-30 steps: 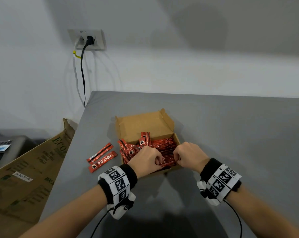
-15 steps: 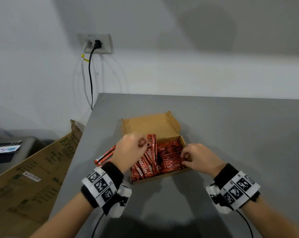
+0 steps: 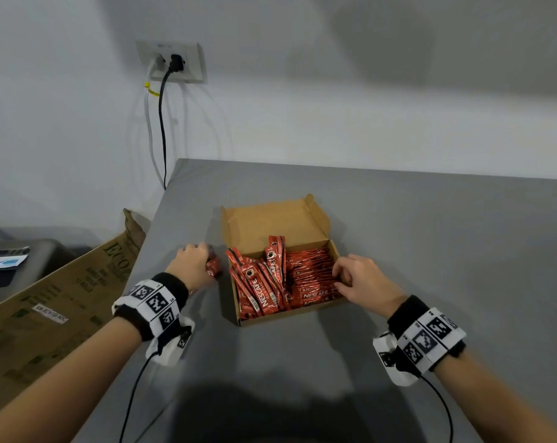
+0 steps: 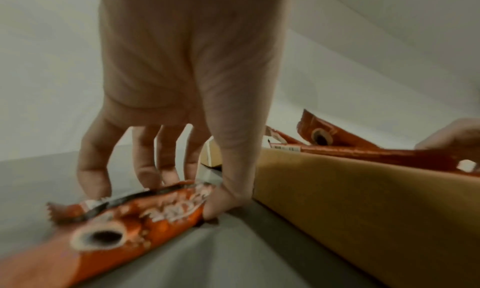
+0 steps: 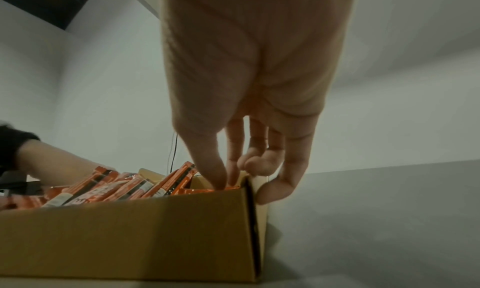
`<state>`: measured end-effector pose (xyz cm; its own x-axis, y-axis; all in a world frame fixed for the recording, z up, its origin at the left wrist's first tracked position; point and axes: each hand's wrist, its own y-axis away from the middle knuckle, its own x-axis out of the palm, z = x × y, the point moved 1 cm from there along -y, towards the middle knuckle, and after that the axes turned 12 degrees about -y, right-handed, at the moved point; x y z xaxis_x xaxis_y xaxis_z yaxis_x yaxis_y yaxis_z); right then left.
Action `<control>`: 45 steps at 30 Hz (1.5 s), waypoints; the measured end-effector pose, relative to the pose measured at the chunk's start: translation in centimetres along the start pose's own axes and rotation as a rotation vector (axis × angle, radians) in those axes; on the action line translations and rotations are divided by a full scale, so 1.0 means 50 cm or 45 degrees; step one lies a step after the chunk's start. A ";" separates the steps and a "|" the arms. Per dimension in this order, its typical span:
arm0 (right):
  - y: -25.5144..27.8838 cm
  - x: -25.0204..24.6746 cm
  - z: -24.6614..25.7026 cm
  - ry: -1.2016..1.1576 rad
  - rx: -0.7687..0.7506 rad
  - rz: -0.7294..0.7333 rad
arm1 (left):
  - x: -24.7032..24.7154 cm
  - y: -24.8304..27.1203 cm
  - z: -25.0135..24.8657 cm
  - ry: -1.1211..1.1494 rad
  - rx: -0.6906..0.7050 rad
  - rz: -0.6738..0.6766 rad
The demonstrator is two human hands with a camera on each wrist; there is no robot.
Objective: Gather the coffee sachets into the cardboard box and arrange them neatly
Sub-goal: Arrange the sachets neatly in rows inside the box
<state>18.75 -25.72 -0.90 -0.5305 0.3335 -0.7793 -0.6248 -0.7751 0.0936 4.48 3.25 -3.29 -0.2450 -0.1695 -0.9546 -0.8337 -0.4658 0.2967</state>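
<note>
Far left, a large brown printed cardboard sheet (image 3: 56, 302) is leaning beside the grey tabletop (image 3: 430, 244). Next, the left hand (image 3: 192, 266) is closing fingers and thumb around the loose red foil coffee sachets (image 4: 124, 227) lying on the table just beside the box; how many it is pinching looks like two, though blur is hiding the count. These sticks are probably light, crinkly and slick, so gripping mid-length should be keeping them from fanning. The small open brown cardboard box (image 3: 270, 225) is holding the rest: tilted sachets (image 3: 258, 282) leaning at its left, flat rows (image 3: 312, 276) at its right. The right hand (image 3: 363, 279) is pressing curled fingertips (image 5: 221, 181) onto those rows, its little finger touching the box's outer corner.
</note>
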 end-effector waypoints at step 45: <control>-0.002 -0.014 0.054 -0.698 -0.256 -0.395 | -0.083 0.087 -0.167 1.910 0.279 -0.293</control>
<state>17.63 -24.44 1.32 -0.5911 0.7413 -0.3179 -0.7047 -0.6664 -0.2435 6.00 -5.33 2.17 0.4929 -0.8695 -0.0321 -0.8697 -0.4935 0.0125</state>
